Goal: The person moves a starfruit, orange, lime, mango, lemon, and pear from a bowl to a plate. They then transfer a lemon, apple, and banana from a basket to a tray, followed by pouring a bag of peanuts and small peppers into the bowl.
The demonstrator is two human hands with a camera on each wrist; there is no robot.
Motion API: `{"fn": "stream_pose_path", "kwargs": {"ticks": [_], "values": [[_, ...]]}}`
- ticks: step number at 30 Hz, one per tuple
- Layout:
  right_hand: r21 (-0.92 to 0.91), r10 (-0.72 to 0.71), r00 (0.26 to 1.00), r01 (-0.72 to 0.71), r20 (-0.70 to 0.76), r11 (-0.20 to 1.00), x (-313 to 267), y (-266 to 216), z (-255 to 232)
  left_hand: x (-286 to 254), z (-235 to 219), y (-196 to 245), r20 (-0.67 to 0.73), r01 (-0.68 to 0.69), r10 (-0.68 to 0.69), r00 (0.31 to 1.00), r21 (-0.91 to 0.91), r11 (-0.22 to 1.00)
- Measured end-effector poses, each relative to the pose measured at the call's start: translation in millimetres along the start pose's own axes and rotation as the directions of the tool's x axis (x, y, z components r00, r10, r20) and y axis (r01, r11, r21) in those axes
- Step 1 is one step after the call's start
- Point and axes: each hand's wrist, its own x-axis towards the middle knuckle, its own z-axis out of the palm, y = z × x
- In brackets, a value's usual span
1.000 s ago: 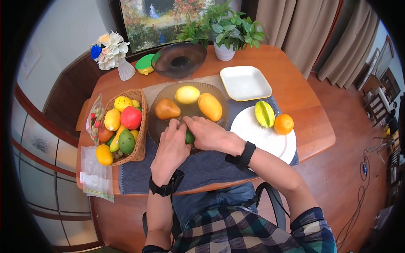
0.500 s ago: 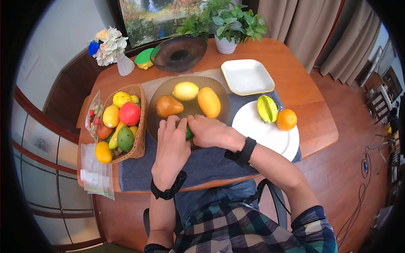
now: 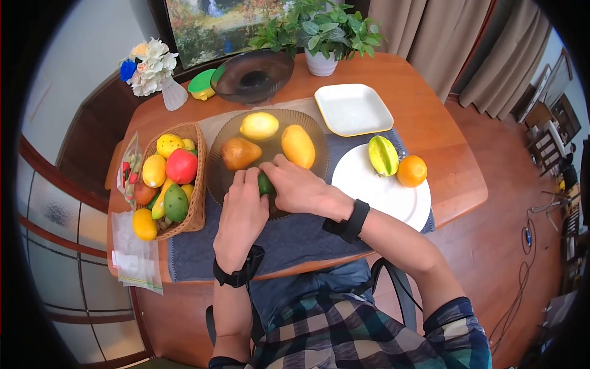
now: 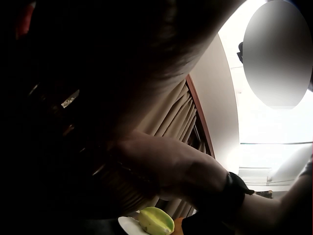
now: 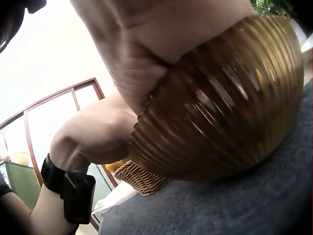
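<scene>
A brown ribbed glass bowl holds a pear, a lemon and a yellow mango. At its near side the left hand and the right hand meet around a green fruit, which shows between them, mostly covered. Both hands' fingers curl round it; the fingertips are partly hidden. In the right wrist view, the right hand reaches over the rim of the ribbed bowl. The left wrist view is very dark.
Left of the bowl stands a wicker basket of fruit, beside plastic bags. At right, a white plate bears a star fruit and an orange. Behind are a white tray, a dark bowl and a potted plant.
The head view has shifted slightly, moving the table's contents in the picture. Both hands stay together at the bowl's near side, and more of the green fruit shows between them.
</scene>
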Motion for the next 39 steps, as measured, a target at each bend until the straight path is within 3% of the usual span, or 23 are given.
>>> {"fn": "stream_pose_path", "kwargs": {"ticks": [2,4,6,8,12,14,19,21,27,29,33,35,39], "values": [[0.015,0.020,1.000,-0.020,0.019,1.000,1,3,3,0,-3,-5,-0.022,-0.046,0.044,0.999,-0.069,0.997],[0.034,-0.088,0.991,0.085,0.097,0.996,4,8,3,1,-4,-7,0.012,-0.034,0.035,0.999,-0.089,0.995],[0.013,-0.074,0.992,0.073,0.103,0.997,4,8,4,-3,-5,-7,0.041,-0.017,0.021,0.999,-0.106,0.994],[-0.009,-0.058,0.993,0.060,0.103,0.998,5,7,5,-9,-5,-1,-0.061,-0.115,0.115,0.992,-0.008,0.993],[-0.056,0.031,0.993,-0.025,0.115,0.998,0,0,-2,-9,-4,1,-0.059,-0.099,0.099,0.993,-0.010,0.995],[-0.072,0.051,0.992,-0.044,0.111,0.996,0,1,-2,-8,-7,1,-0.042,-0.107,0.113,0.993,0.118,0.987],[0.020,-0.099,0.995,0.098,0.027,0.995,2,5,5,-4,1,-10,0.006,-0.132,0.132,0.991,0.051,0.990],[0.045,-0.056,0.997,0.054,0.043,0.997,4,2,2,-4,-1,-4,-0.015,-0.059,0.060,0.998,0.057,0.997],[0.049,-0.062,0.998,0.062,-0.018,0.997,2,-2,-1,-3,-3,-9,-0.029,-0.082,0.082,0.996,-0.015,0.997],[0.072,-0.041,0.999,0.042,-0.025,0.996,6,-1,-1,-5,-2,-11,-0.128,-0.001,-0.011,0.992,-0.096,0.995],[0.117,0.005,0.993,0.009,-0.122,0.993,7,-2,0,-11,-6,-13,-0.260,-0.031,0.018,0.965,-0.047,0.998],[0.108,-0.005,0.990,0.021,-0.143,0.994,6,-1,2,-12,-7,-15,-0.268,-0.032,0.021,0.963,-0.037,0.999],[0.121,-0.008,0.975,0.036,-0.221,0.992,2,-7,-5,-14,-8,-13,-0.293,0.023,-0.077,0.953,-0.185,0.983]]}}
